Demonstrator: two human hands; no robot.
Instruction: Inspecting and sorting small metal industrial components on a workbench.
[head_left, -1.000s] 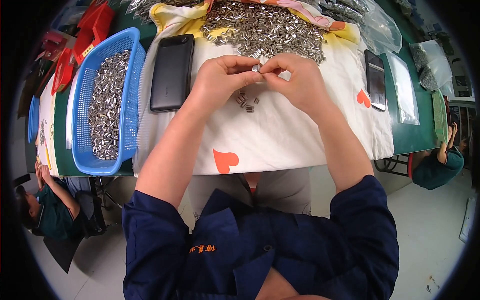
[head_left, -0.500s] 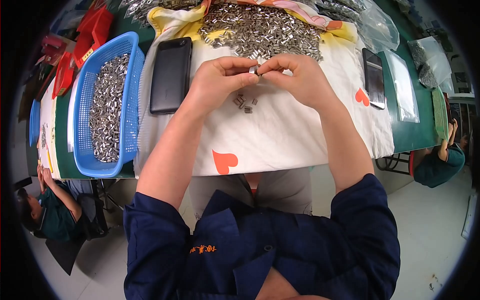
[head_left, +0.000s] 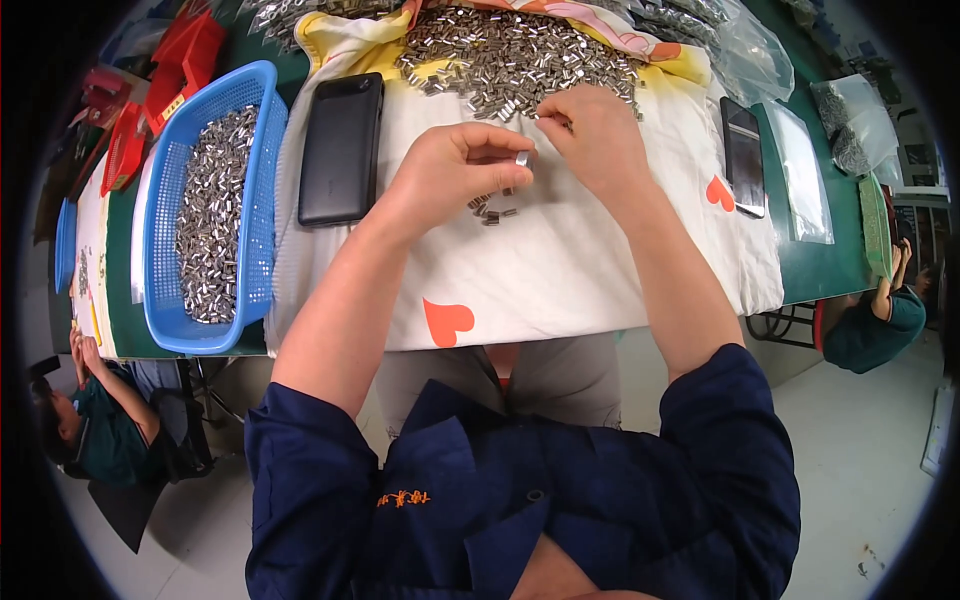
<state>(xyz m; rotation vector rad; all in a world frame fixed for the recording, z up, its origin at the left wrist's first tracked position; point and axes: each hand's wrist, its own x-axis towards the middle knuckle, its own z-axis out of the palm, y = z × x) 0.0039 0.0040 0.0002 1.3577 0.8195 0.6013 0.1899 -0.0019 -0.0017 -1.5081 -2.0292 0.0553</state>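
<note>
My left hand (head_left: pixel 440 175) is closed in a pinch on a small silver metal piece (head_left: pixel 522 158), which sticks up between thumb and fingertips. To its right, my right hand (head_left: pixel 598 140) is closed too, thumb and fingers drawn together at the near edge of a heap of short metal sleeves (head_left: pixel 520 60). Whatever those right fingers hold, if anything, is hidden. Several loose metal sleeves (head_left: pixel 490 213) lie on the white cloth (head_left: pixel 560 270) just under my left hand, partly covered by it.
On the left stands a blue basket (head_left: pixel 160 290) of metal sleeves, beside a black rectangular device (head_left: pixel 340 150). A phone (head_left: pixel 743 155) and clear plastic bags (head_left: pixel 800 170) lie at the right. Red bins (head_left: pixel 185 65) are at the back left. Co-workers sit at both sides.
My hands were together at the metal piece and are now apart. The right one has moved up and right to the heap; the left has dropped slightly, keeping the piece.
</note>
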